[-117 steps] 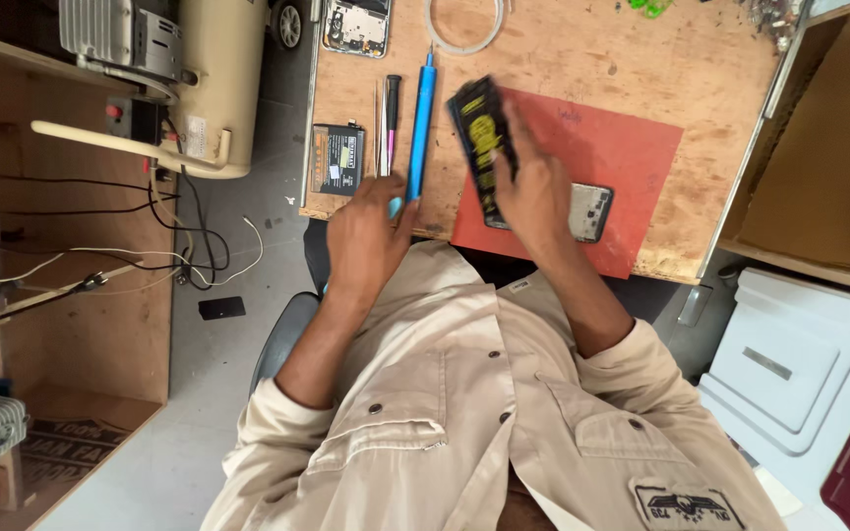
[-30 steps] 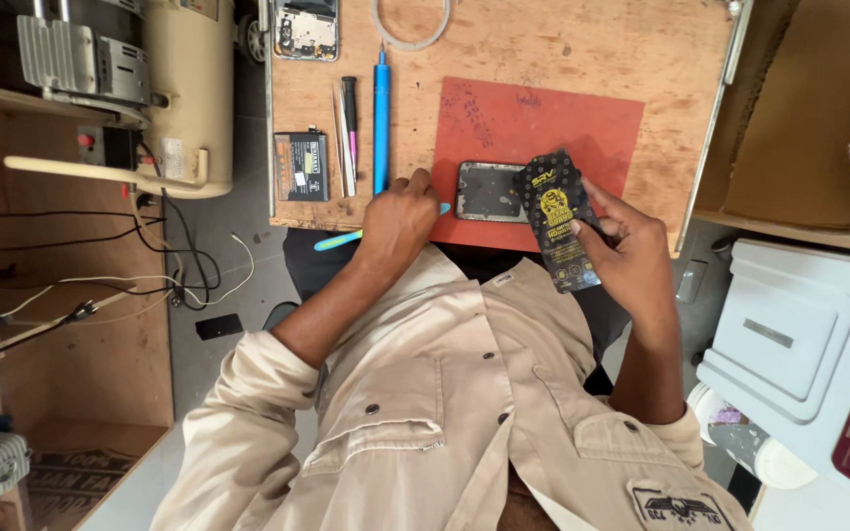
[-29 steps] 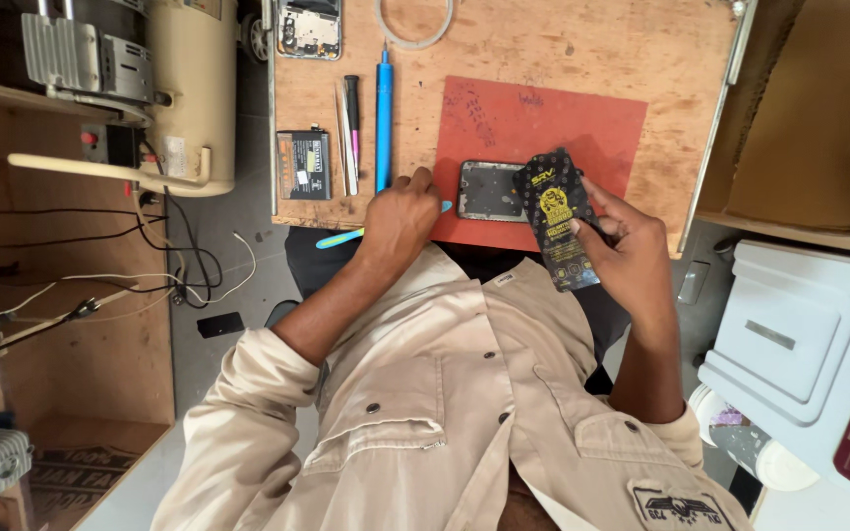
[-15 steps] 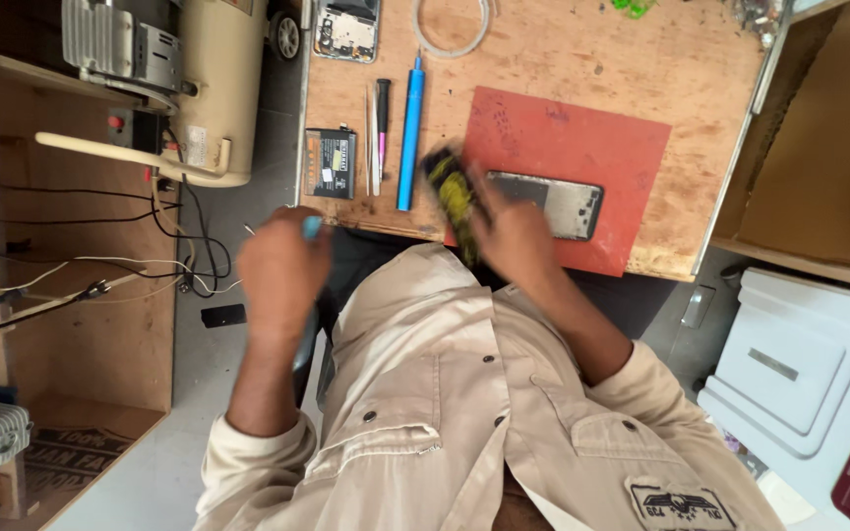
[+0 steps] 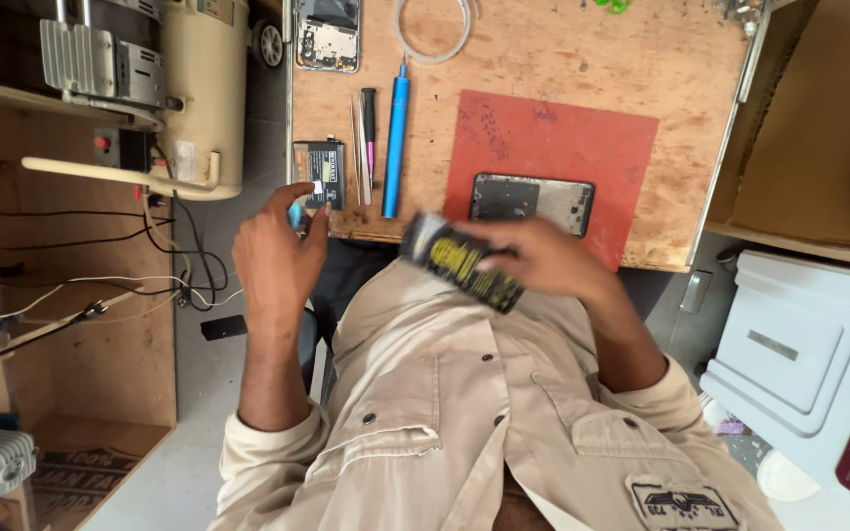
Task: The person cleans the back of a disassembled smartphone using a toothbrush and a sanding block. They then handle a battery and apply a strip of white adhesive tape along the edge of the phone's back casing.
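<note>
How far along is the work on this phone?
Done: the phone lies opened on the red mat. In hand: the right hand holds a black-and-yellow pack, the left hand a small blue tool. Left: the pack is not yet in the phone.

A count of what lies on and above the desk (image 5: 543, 59)

Two hands, one black-and-yellow phone battery (image 5: 464, 262), one open phone body (image 5: 531, 200) on one red mat (image 5: 553, 147), one blue screwdriver (image 5: 395, 138), one second phone frame (image 5: 327, 34), one cable loop (image 5: 433, 25).
</note>
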